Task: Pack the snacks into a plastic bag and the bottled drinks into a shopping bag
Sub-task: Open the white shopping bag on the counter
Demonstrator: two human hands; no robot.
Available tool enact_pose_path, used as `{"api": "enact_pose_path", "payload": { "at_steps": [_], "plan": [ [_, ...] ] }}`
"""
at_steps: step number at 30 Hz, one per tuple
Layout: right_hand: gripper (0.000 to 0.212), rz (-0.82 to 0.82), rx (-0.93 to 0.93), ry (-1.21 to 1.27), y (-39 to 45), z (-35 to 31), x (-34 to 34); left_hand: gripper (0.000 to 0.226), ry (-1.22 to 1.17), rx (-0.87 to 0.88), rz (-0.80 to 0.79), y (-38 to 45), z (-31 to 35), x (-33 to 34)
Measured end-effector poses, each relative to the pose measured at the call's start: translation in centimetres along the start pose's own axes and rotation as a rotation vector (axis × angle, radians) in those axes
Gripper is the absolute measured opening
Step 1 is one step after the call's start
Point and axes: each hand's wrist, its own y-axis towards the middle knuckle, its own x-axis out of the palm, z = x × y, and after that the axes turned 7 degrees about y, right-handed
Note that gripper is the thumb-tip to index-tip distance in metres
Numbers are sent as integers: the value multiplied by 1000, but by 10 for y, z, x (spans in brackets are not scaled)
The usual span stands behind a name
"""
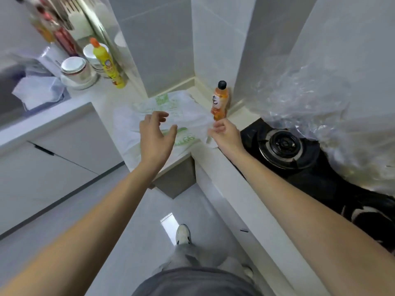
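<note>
Film of the white-and-green shopping bag (pixel 171 116) is lying limp and slippery; right hand (pixel 224 133) is pinching its edge, left hand (pixel 156 137) is hovering open; best gripped by the handles.

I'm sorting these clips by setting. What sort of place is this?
Most likely a home kitchen. A gas burner sits in a black hob on the counter, stacked bowls stand beside a yellow dish soap bottle, and tiled walls meet white cabinets below.
</note>
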Motion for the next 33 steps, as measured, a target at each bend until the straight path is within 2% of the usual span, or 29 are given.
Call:
{"api": "enact_pose_path", "payload": {
  "at_steps": [4,9,14,17,22,25,29,31,33],
  "plan": [
    [35,4,39,-140,24,23,35,39,112,-134,67,-1,-38,-4],
    [35,-32,140,-314,46,46,53,50,149,-255,-34,-7,-74,15],
    [38,-153,204,-245,62,60,66,60,27,-331,-80,-1,-91,31],
    [47,-172,235,-139,63,64,72,53,-33,-330,-44,8,-97,31],
    [30,30,147,-25,56,62,74,22,-168,-338,21,15,-99,25],
    [36,84,110,-32,53,58,73,8,-236,-342,32,20,-93,19],
    [31,129,149,-29,48,54,66,3,-293,-304,28,26,-80,10],
    [44,128,146,1,40,48,61,4,-298,-264,15,27,-76,6],
    [47,137,113,23,28,39,53,5,-297,-226,-3,27,-72,4]
  ]
}}
